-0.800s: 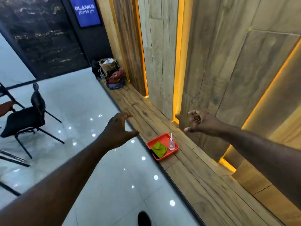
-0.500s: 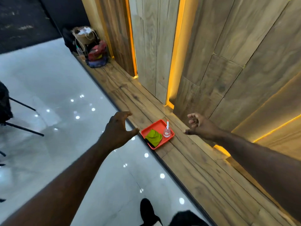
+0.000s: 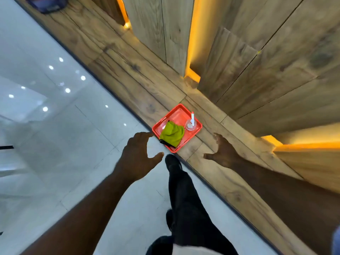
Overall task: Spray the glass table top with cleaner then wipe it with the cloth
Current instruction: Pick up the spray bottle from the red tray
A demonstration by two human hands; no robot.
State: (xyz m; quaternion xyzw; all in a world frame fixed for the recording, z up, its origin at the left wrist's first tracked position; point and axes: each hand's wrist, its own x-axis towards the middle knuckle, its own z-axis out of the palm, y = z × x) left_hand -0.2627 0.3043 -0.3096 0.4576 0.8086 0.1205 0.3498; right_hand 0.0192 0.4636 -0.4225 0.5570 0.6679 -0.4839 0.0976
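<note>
A red tray [image 3: 179, 112] lies on a low wooden ledge [image 3: 128, 74] along the wall. In it sits a crumpled green cloth [image 3: 172, 133] and a small clear spray bottle [image 3: 191, 124] with a white nozzle, standing upright. My left hand [image 3: 138, 155] hovers just left of the tray's near corner, fingers and thumb spread, holding nothing. My right hand [image 3: 223, 152] is stretched out over the ledge to the right of the tray, fingers spread, also holding nothing. No glass table top is in view.
Wood-panelled wall with glowing orange strips [image 3: 192, 39] rises behind the ledge. Glossy white tiled floor [image 3: 55, 135] lies to the left. My dark-trousered leg and shoe [image 3: 173, 162] step just below the tray. A bag [image 3: 46, 4] sits at the ledge's far end.
The view has tipped down and come much closer to the tray. Both hands have lowered toward it, the right one opening from a loose curl. My leg has stepped forward.
</note>
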